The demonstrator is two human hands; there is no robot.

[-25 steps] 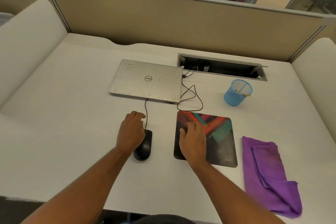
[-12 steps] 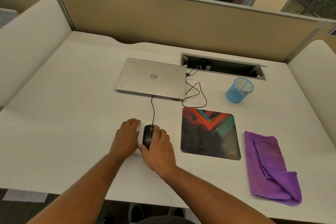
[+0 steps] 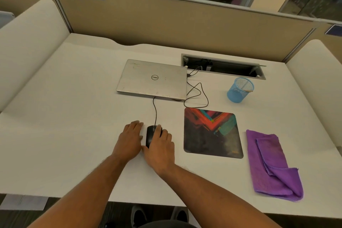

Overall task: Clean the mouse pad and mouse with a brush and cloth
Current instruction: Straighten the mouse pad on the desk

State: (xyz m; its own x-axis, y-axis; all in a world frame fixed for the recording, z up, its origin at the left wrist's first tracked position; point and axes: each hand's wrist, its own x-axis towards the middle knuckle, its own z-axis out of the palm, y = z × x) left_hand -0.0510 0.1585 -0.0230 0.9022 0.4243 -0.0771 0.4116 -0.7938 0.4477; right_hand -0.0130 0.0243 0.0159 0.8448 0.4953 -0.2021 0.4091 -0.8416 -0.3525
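Observation:
A black wired mouse point(image 3: 149, 135) lies on the white desk, left of the mouse pad. My right hand point(image 3: 161, 149) lies over its right side, thumb at its near end, gripping it. My left hand point(image 3: 129, 139) rests flat on the desk just left of the mouse and holds nothing. The dark mouse pad point(image 3: 212, 133) with red and teal stripes lies bare to the right. A folded purple cloth point(image 3: 272, 163) lies right of the pad. A brush handle point(image 3: 247, 89) sticks out of the blue mesh cup point(image 3: 239, 90) behind the pad.
A shut silver laptop point(image 3: 153, 79) sits behind the mouse, its cables point(image 3: 198, 94) looping toward an open cable slot point(image 3: 222, 66). Beige partition walls close off the back and both sides. The desk's near edge point(image 3: 129, 200) runs just under my forearms.
My right hand left the mouse pad and came onto the mouse. My left hand slid off the mouse to the desk beside it. The pad is now uncovered.

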